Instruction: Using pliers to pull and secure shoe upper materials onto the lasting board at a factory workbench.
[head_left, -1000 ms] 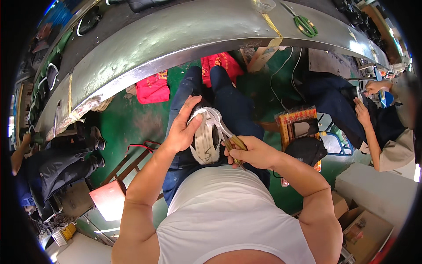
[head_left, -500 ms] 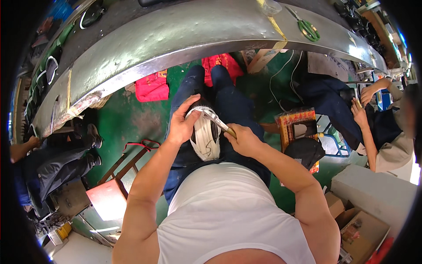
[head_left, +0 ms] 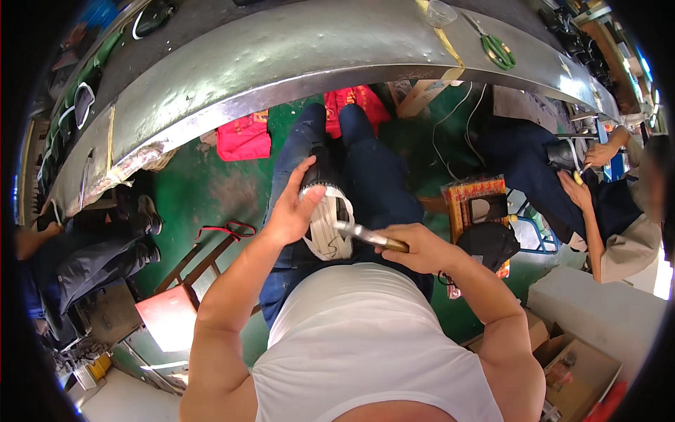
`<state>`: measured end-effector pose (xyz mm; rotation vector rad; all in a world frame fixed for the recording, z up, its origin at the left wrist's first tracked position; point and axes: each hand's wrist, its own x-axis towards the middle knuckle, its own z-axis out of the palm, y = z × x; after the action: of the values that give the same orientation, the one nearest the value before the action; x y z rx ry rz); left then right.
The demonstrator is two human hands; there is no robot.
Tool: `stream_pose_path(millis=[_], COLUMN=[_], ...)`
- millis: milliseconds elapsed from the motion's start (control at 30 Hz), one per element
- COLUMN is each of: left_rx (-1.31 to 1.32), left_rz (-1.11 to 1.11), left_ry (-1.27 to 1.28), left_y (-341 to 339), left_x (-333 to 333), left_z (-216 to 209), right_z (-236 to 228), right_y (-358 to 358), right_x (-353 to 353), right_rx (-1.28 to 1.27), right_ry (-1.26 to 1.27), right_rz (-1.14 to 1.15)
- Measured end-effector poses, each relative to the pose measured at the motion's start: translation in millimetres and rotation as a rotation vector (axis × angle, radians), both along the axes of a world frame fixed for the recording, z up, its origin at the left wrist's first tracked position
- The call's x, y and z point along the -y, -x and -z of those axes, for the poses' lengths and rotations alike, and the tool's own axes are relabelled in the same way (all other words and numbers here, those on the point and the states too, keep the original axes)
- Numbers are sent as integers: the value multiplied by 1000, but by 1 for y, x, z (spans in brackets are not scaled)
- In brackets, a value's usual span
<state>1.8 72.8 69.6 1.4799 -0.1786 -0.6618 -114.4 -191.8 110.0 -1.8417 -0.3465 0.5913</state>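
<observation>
An unfinished black shoe lies bottom-up between my thighs, its whitish underside facing me with a dark pen mark near the close end. My left hand grips it from the left, thumb pressed on the rim of the underside and fingers along the dark upper. In my right hand are lasting pliers with a silver head and a brass-coloured handle. Their head hangs over the right edge of the underside; whether it touches there I cannot tell.
Ahead runs a metal-topped bench with green-handled scissors on it. A co-worker sits at right handling a dark shoe, and another person's legs show at left. A stool with a black cap stands to my right.
The pliers have come away from the shoe's far rim and moved toward me with my right hand. My left hand has shifted slightly nearer along the shoe.
</observation>
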Motion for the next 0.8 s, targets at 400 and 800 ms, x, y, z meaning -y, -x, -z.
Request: stream_pose_path(millis=[400,800], left_rx=[653,-24], left_rz=[48,370], left_ry=[-64,-252], left_y=[55,56], left_x=[8,-9], left_z=[-15,33], right_z=[36,15], right_y=[-75,-108], right_x=[-66,-14], right_rx=[318,-58], right_ry=[-182,-36], right_rz=[504,596])
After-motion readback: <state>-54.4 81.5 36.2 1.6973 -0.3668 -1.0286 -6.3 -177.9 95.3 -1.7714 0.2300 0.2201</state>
